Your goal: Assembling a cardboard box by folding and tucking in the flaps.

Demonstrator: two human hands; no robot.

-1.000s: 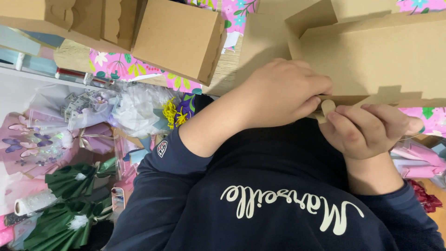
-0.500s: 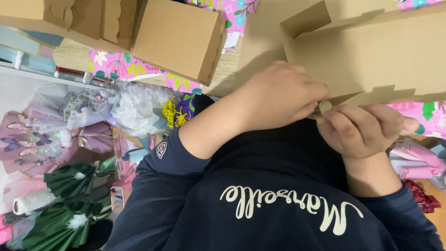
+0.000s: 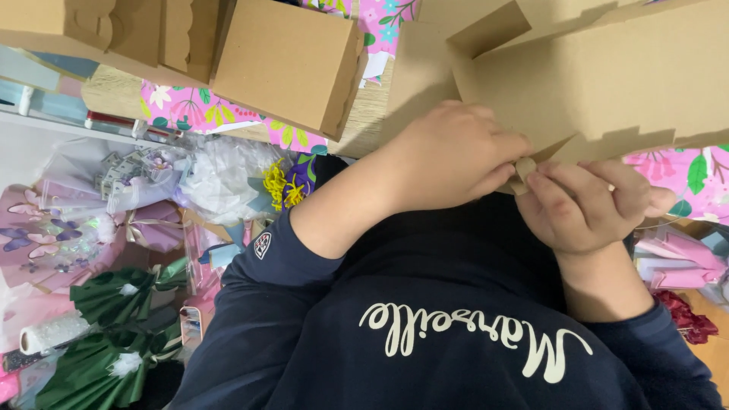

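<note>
At the far left of the frame we see green pleated paper fans [image 3: 99,326] at the lower left, with a white roll [image 3: 53,332] just beside them, and above these a heap of pale pink and lilac wrapped bouquets [image 3: 83,212]. Along the upper left run folded brown cardboard boxes [image 3: 285,64], resting on pink floral wrapping paper [image 3: 197,110] that lies on the wooden tabletop [image 3: 114,91]. A little right of that, near the middle left, sits a bunch of white tissue with yellow and purple flowers [image 3: 285,182].

In the centre our left hand [image 3: 452,156] comes in from a dark navy sleeve [image 3: 258,304], its fingers curled and closed down on the lower edge of the large unfolded cardboard box [image 3: 592,83], which fills the upper right of the frame and lies just above both hands. A small cardboard tab [image 3: 524,168] on that edge sits between the two hands, touching both. Our right hand [image 3: 588,201], right of centre, pinches this tab with the fingertips bent and the thumb tucked behind. At the far right edge we see folded pink paper [image 3: 676,262] and a dark red ribbon bundle [image 3: 683,315].
</note>
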